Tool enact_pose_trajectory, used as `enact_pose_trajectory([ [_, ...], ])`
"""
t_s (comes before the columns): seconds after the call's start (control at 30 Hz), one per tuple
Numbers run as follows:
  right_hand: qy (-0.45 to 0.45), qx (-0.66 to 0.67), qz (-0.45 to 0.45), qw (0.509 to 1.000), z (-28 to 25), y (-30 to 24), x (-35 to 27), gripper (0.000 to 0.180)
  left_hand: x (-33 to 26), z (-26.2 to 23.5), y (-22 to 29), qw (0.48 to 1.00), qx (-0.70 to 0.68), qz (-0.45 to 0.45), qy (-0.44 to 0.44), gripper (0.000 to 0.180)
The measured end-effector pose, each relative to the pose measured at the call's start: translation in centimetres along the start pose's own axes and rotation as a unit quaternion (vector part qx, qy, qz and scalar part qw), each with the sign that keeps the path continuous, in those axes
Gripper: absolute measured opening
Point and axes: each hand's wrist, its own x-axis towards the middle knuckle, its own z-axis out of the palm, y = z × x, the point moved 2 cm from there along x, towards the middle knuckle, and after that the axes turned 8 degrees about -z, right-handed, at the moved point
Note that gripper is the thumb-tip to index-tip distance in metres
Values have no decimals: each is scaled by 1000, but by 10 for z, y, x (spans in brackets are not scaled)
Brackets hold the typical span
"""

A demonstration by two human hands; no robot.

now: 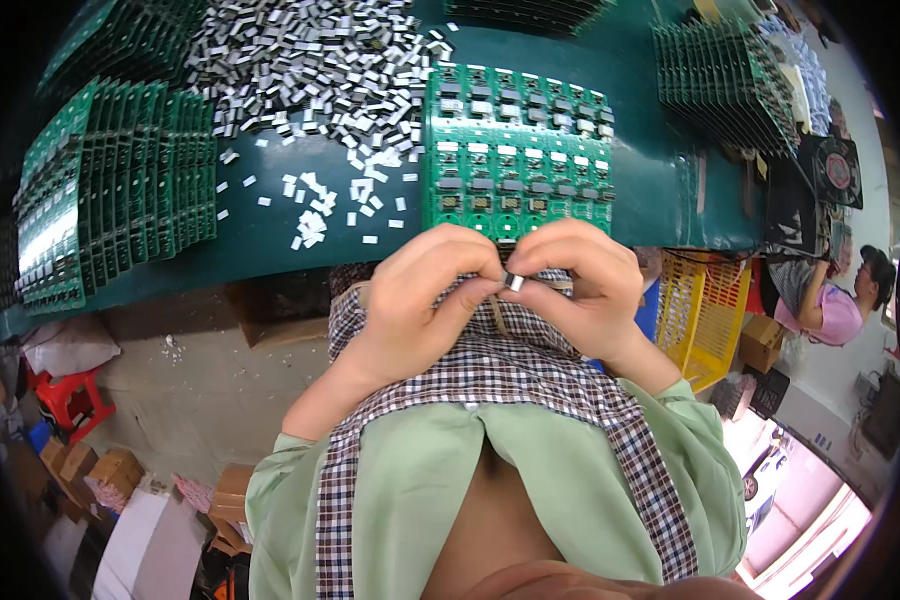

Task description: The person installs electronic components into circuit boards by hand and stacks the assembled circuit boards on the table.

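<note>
Two hands, left hand (pixel 415 300) and right hand (pixel 580 290), pinched together on small silver metal clip (pixel 513 282), just below green printed circuit panel (pixel 515 150) on teal desk (pixel 300 240); loose silver clips (pixel 320 70) heaped left of panel.

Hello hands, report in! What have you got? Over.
Left hand and right hand together, pinching one small metal part. Green circuit board just beyond on the table. Nothing between hands and board. Over.

Dark green counter (pixel 270 240); bright green circuit board panel (pixel 515 150) at twelve o'clock; silvery-white small metal parts (pixel 315 70) at eleven; yellow plastic crate (pixel 700 310) at three; pale green shirt (pixel 420 480) with checked trim.
</note>
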Motion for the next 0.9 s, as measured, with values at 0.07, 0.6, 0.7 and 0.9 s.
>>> enact_pose_trajectory([
  [0.07, 1, -8, 5, 1000, -1, -2, -2, 24, 0, 2, -1, 1000, -11, 1, -5, 14],
  [0.6, 7, -33, -40, 999, -1, -1, -2, 22, 3, -3, 1, 1000, 17, 5, 18, 19],
  [0.7, 19, -72, -54, 996, 0, -2, -3, 21, 1, -2, -1, 999, 34, 14, 21, 22],
  [0.9, 42, -105, -102, 988, 2, 0, -5, 22, 2, 0, -3, 999, 28, -9, 35, 20],
])
